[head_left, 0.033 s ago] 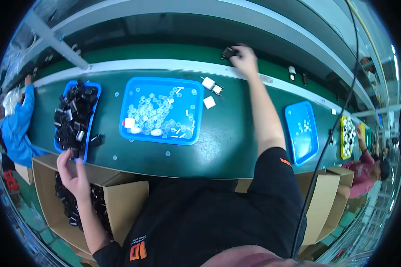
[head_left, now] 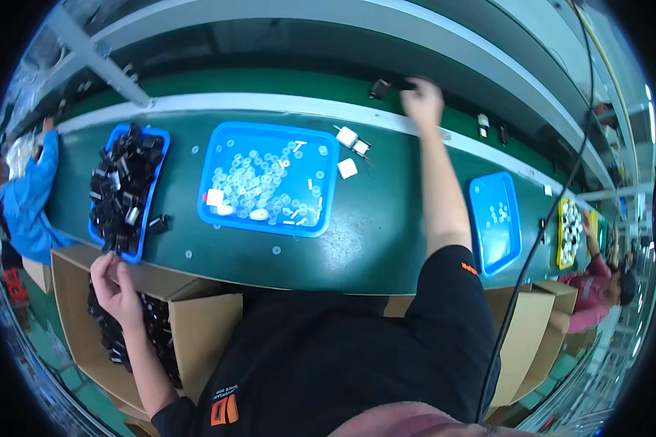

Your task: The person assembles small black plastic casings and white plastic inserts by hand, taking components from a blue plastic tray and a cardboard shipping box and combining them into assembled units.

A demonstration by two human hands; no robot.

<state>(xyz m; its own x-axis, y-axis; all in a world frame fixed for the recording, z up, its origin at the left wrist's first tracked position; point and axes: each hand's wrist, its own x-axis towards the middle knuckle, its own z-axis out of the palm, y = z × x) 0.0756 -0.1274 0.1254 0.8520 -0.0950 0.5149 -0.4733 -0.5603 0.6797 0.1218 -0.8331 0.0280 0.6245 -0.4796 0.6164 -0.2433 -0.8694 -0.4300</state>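
Can't tell through the blur whether clenched or loose with the fingers of the right hand (head_left: 424,104), near a black block (head_left: 379,89) beyond the far right corner of the wide blue tray (head_left: 270,137): could fumble that block with a rushed close. Left of that tray, looking loosely parted and bare with the left hand (head_left: 119,297), beside heaped black pieces (head_left: 124,182): could tip some into the carton (head_left: 208,331) with one bump!

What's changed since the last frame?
Right hand moved slightly right along the far green strip, away from the black piece. Left hand eased slightly toward the person by the near end of the black-filled tray, finger and thumb closer together. No clear grasp or release; right fingers are blurred. Ring tray and white block stayed put.
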